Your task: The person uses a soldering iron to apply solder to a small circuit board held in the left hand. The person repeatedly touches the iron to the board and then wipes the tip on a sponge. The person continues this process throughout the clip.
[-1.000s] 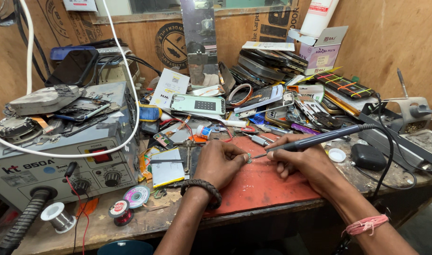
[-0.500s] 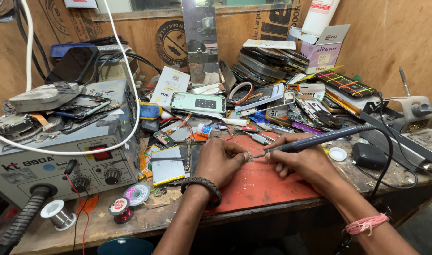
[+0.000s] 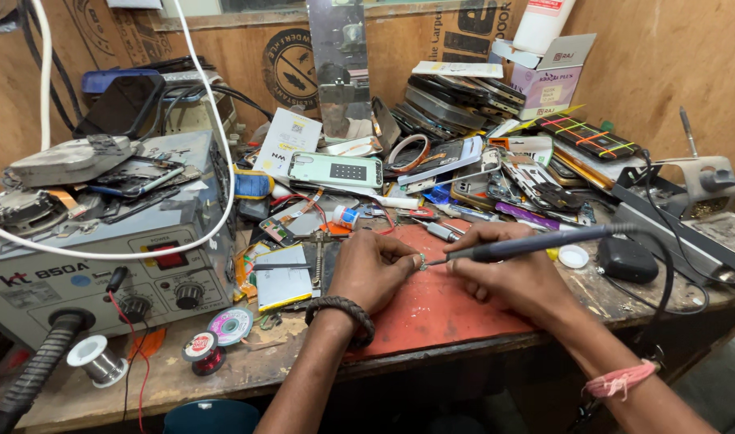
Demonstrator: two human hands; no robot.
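At the far left we see a grey metal box-shaped rework station (image 3: 102,265) with two black knobs, a thick white cable (image 3: 214,153) looping across its top. In front of it on the scuffed wooden bench (image 3: 247,366) stand a silver spool of solder wire (image 3: 98,359), a small red spool (image 3: 202,351) and a flat pink-and-green roll (image 3: 230,325).

Moving right, our left hand (image 3: 373,269), with a dark braided band on the wrist, rests on a red rubber work mat (image 3: 448,309). Its fingers are curled in, thumb and fingertips pinching a tiny silvery metal part (image 3: 423,262) that sits at the middle of the mat, just above its surface.

Our right hand (image 3: 518,277), a pink thread at the wrist, is closed around a slim dark pen-shaped soldering iron (image 3: 528,243), whose tip meets the small part between the two hands. Its black cord runs off to the right.

Behind the hands lies a pale green phone back cover (image 3: 335,170), then a heap of dismantled phones and frames (image 3: 464,104). At the far right sit a small black oval case (image 3: 627,259) and a grey metal iron stand (image 3: 705,181).
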